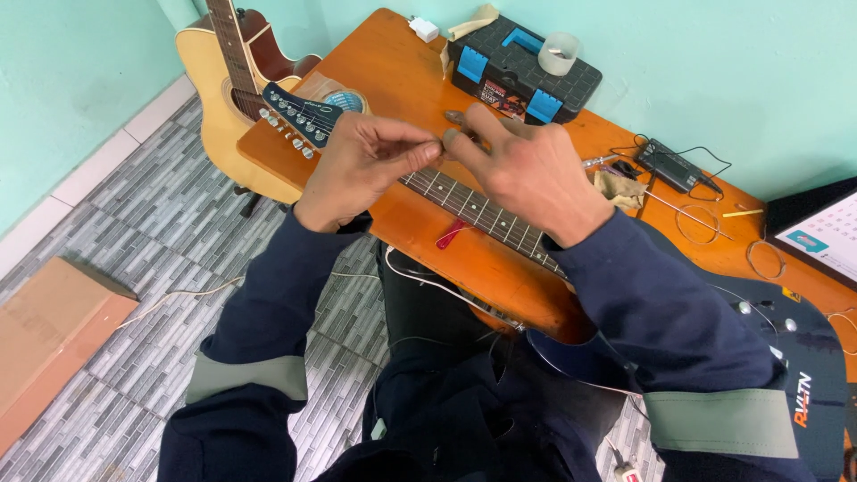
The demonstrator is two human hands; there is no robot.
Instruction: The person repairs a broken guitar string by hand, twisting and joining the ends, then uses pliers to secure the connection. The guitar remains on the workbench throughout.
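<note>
Left hand (361, 165), right hand (527, 170): fingertips pinched together over electric guitar neck (473, 207) (held item too thin to identify); best kept taut, steady.

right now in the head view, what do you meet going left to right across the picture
cardboard box → acoustic guitar → blue headstock → left hand → right hand → small black device → coiled strings

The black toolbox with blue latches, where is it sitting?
The black toolbox sits at the far end of the orange table, against the wall, beyond both hands, with a small clear cup on its lid.
</note>
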